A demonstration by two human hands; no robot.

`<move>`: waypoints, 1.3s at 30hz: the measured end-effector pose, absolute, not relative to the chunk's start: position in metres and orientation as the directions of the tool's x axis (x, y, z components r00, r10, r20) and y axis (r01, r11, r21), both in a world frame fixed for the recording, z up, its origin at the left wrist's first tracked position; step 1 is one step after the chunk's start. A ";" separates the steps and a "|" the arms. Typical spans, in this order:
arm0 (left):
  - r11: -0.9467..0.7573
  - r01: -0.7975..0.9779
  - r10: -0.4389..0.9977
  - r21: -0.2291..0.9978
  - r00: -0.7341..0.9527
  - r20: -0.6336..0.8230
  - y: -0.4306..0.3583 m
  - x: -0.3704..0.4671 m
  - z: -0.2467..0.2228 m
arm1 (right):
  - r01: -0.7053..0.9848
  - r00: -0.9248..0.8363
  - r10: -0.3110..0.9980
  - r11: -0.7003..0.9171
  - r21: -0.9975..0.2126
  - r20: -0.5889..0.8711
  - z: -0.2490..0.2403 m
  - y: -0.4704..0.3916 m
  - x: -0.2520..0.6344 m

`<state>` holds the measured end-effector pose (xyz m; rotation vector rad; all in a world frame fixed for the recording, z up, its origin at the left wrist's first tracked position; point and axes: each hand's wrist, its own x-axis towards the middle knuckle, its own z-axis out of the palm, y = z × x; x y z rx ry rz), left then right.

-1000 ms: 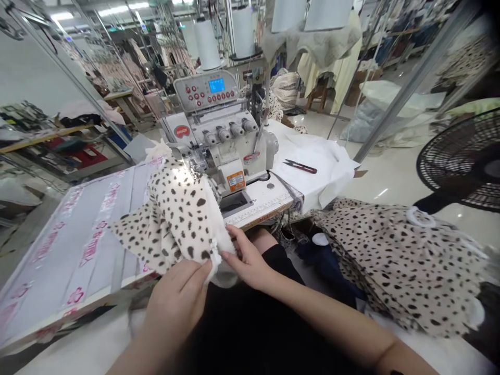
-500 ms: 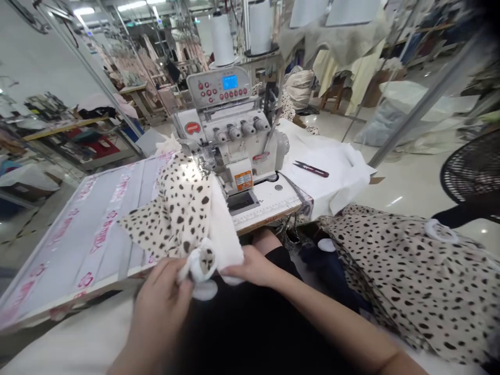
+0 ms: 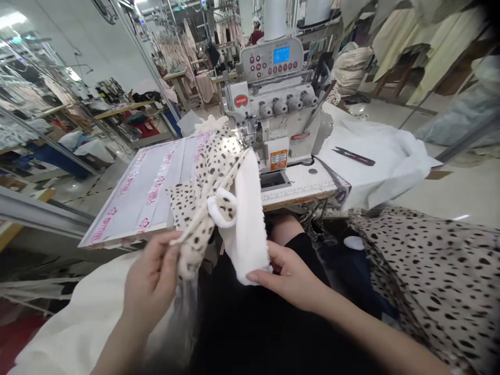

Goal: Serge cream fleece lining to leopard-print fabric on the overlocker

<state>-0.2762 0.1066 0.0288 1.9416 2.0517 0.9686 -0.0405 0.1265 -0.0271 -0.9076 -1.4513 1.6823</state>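
Note:
My left hand (image 3: pixel 154 276) is closed on the edge of a cream fabric with dark spots (image 3: pixel 216 159), pulling it taut toward my lap. My right hand (image 3: pixel 292 273) pinches the lower end of a white fleece strip (image 3: pixel 249 208) between thumb and fingers. On the spotted fabric, between my hands, sits a small white-rimmed ear-shaped piece (image 3: pixel 222 208) with a spotted middle. Both fabrics run up to the needle area of an overlock sewing machine (image 3: pixel 273 109), where a lamp shines. The far ends there are hard to make out.
Thread snips (image 3: pixel 353 155) lie on white cloth (image 3: pixel 386 140) right of the machine. A plastic-covered table extension (image 3: pixel 136 182) stands to its left. More spotted fabric (image 3: pixel 437 260) is heaped at my right, and cream cloth (image 3: pixel 89 312) hangs at my lower left.
My view has swung left. The left hand has shifted from beside the ear piece to the spotted fabric's edge, and the hands are farther apart, spreading the spotted fabric and white strip.

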 end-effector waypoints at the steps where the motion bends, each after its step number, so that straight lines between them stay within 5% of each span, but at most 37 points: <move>1: -0.075 0.829 0.962 0.554 -0.086 0.260 0.103 -0.269 0.031 | -0.094 -0.493 0.869 -0.104 -0.990 -0.045 -0.025 0.123 -0.044; 5: -0.074 0.720 0.994 0.690 -0.005 0.112 0.094 -0.241 0.014 | -0.112 -0.464 0.885 -0.107 -0.988 -0.044 -0.033 0.111 -0.053; 10: -0.100 0.689 0.991 0.718 0.004 0.134 0.091 -0.221 -0.014 | -0.074 -0.411 0.911 -0.025 -0.997 0.008 -0.046 0.101 -0.046; 17: -0.540 0.736 0.817 0.408 0.341 0.466 0.094 -0.212 -0.014 | 0.001 -0.293 0.955 0.047 -0.999 0.045 -0.046 0.092 -0.041; 24: -0.557 0.719 0.802 0.415 0.336 0.493 0.092 -0.204 0.002 | 0.263 -0.318 0.885 0.426 -0.865 0.339 -0.031 0.098 -0.043; 32: -0.656 0.711 0.713 0.253 0.472 0.519 0.097 -0.205 -0.001 | 0.339 -0.369 0.862 0.474 -0.813 0.348 -0.029 0.100 -0.043; 39: -0.690 0.679 0.695 0.249 0.526 0.490 0.100 -0.209 -0.003 | 0.331 -0.433 0.833 0.501 -0.800 0.343 -0.022 0.100 -0.041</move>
